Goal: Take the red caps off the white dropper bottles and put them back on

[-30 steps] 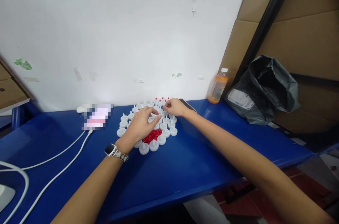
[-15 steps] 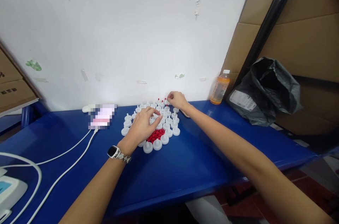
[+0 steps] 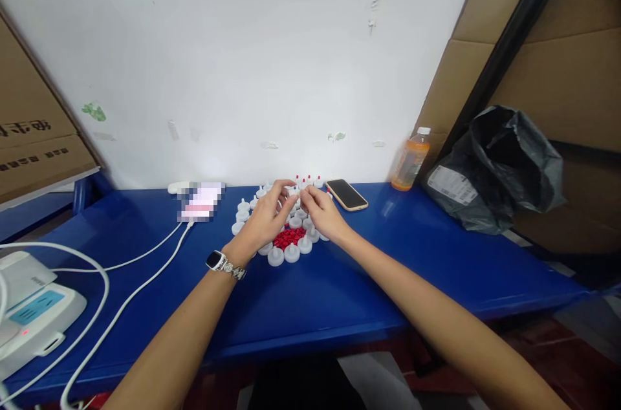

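Note:
My left hand (image 3: 270,215) is curled over the left side of a cluster of white nozzle caps (image 3: 275,257), with a white nozzle cap (image 3: 293,191) between its thumb and fingers. Pinched together, the fingers of my right hand (image 3: 324,211) meet the left fingertips; anything in them is too small to make out. A pile of small red tips (image 3: 290,238) lies among the caps, below both hands. At the back, several nozzle caps carry red tips (image 3: 309,178). The hands hide part of the cluster.
A phone (image 3: 347,194) lies right of the caps; another device with a blurred screen (image 3: 200,200) and white cable lies left. An orange bottle (image 3: 410,161) and grey plastic bag (image 3: 490,171) stand right. A white machine (image 3: 43,313) sits front left on the blue table (image 3: 310,306).
My right hand has come back from the red-tipped caps at the rear to meet my left hand. The left fingers have closed in. The view has shifted slightly, uncovering the phone.

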`<state>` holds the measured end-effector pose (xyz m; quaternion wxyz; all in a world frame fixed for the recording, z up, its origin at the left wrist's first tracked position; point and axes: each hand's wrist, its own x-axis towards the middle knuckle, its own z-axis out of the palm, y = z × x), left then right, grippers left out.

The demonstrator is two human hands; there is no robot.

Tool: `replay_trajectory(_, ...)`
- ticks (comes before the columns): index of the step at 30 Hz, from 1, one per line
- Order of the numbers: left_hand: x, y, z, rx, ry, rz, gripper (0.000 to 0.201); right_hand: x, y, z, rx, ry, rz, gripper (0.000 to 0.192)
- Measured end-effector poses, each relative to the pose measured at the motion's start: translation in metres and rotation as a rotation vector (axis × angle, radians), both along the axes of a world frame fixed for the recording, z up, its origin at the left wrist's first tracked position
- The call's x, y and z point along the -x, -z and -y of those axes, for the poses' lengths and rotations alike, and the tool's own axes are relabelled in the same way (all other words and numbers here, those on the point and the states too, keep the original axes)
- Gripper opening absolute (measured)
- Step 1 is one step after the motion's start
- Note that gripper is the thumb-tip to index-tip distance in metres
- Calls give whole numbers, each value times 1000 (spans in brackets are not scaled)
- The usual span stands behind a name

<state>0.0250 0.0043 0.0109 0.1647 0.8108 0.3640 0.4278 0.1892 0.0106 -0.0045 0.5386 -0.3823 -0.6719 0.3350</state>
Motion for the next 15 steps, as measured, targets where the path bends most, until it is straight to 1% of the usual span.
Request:
replay_trajectory(2,0,-1,1,-3,19,11,37,1,3,-1,-19,-6,-1,44)
replay_trajectory(5,1,-1,0,-8,91,10,40,3,6,-3,39,-20,-74,52)
replay_trajectory(7,2,-1,-1,32,140,43,37,4,5,-1,43,-18,-74,56)
replay_trajectory(12,4,-4,-2,147,162,188,29,6,-3,10,-122,101,45,53)
replay_trajectory(15,3,-4,-4,212,181,243,37,6,-4,15,-173,111,106,51)
